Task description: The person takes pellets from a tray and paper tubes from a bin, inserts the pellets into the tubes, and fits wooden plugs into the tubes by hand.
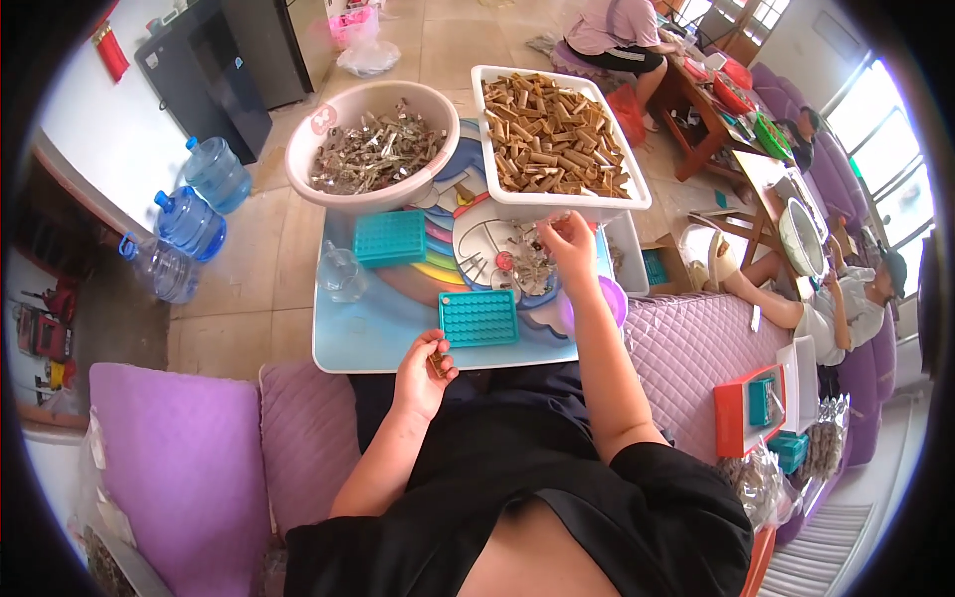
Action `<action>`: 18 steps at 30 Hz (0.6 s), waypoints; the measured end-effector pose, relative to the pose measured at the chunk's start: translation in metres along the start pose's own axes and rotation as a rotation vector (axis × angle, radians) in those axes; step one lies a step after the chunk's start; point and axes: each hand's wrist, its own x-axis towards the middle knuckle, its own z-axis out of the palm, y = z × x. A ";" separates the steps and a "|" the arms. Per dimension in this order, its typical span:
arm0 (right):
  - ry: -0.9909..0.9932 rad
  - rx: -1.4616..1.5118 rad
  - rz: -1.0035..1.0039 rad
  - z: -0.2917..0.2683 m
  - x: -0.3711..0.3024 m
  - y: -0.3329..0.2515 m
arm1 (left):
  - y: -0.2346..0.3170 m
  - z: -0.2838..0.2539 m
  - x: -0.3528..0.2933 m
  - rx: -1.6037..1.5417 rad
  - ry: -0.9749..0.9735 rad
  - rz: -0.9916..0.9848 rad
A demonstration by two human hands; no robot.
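Head view, left hand [423, 370] curled round small brown pieces, mostly hidden, right hand [569, 239] pinching metal bits [525, 261], indistinct

Single head-worn fisheye view, looking steeply down and forward over the small pale-blue cartoon-printed table [378, 343]; its near edge lies close, room beyond bends at rim.

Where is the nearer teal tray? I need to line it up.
In the head view, the teal tray lies on the small table's near edge, between the left hand and right hand.
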 end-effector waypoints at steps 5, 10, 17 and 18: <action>0.012 0.251 -0.052 -0.001 -0.013 -0.012 | -0.003 0.006 -0.001 0.067 -0.068 -0.022; 0.014 0.166 -0.035 -0.012 -0.006 0.009 | -0.007 0.011 -0.003 0.097 -0.111 -0.074; -0.046 -0.427 -0.111 -0.021 0.003 0.008 | -0.009 0.008 -0.003 0.108 -0.080 -0.102; -0.112 -0.212 0.128 -0.022 0.005 0.006 | -0.008 0.008 -0.002 0.107 -0.078 -0.102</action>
